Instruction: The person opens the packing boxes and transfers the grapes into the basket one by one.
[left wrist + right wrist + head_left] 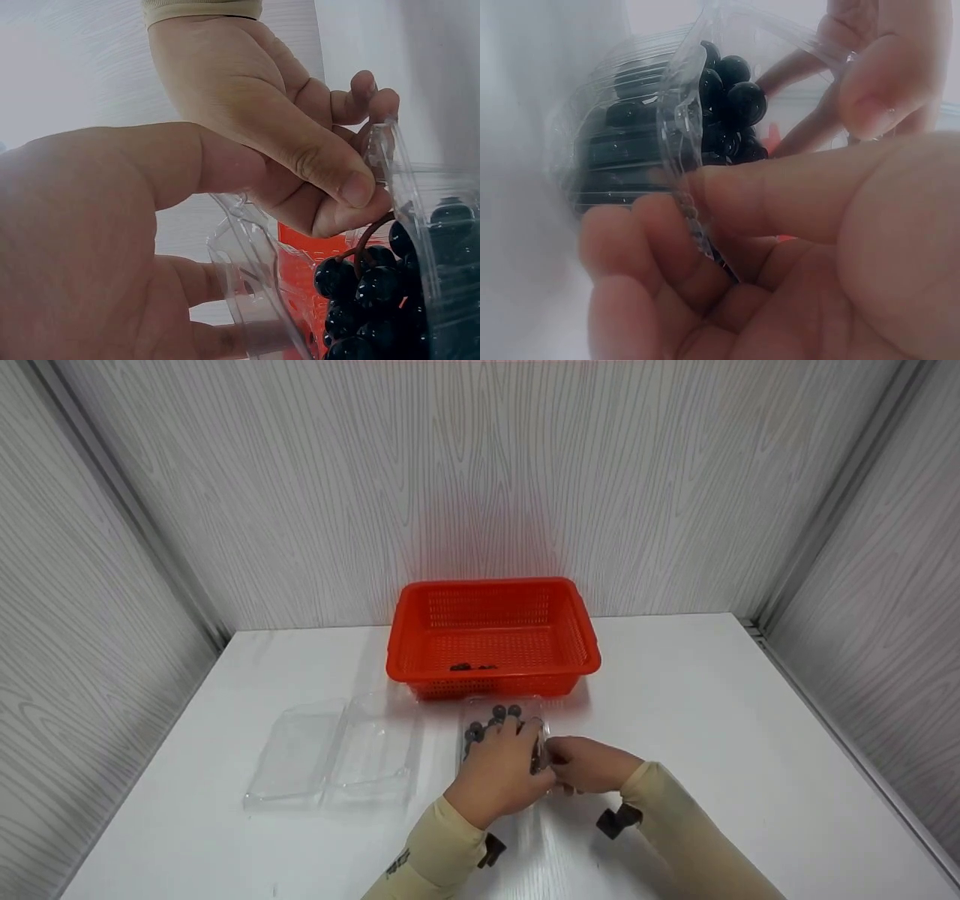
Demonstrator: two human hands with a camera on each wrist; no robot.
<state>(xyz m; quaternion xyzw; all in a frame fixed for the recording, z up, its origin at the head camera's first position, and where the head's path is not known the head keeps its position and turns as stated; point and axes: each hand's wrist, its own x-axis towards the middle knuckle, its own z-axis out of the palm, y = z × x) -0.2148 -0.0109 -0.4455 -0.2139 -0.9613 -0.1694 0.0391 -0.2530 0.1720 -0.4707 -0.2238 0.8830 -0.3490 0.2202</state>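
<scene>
Right hand: the right hand (596, 765) pinches the rim (676, 142) of a clear grape container (622, 165) between thumb and curled fingers; a grip on the near right edge probably steadies the light plastic and leaves the top free.
Left hand: the left hand (502, 772) spreads its fingers, fairly straight, over the outside of the lid (262, 247), thumb reaching toward the right hand; that spread likely shares pressure across a flimsy sheet. How firmly it presses, I cannot tell.
Lid: tilted, with a gap between it and the base, perhaps because the fruit sits high.
Grapes: dark grapes (381, 286) crowd the container, a curved stem (367, 236) standing up near the rim, where it could catch.
Grape container: on the tabletop (712, 705), straight in front of the person, within easy reach of both hands.
Second container: a clear open container (379, 742) lies to the left, its two halves side by side, well apart from the hands and seemingly out of their way.
Basket: a red basket (499, 686) stands just beyond the grape container, a few dark grapes inside near its front wall; that closeness would keep any transfer short.
</scene>
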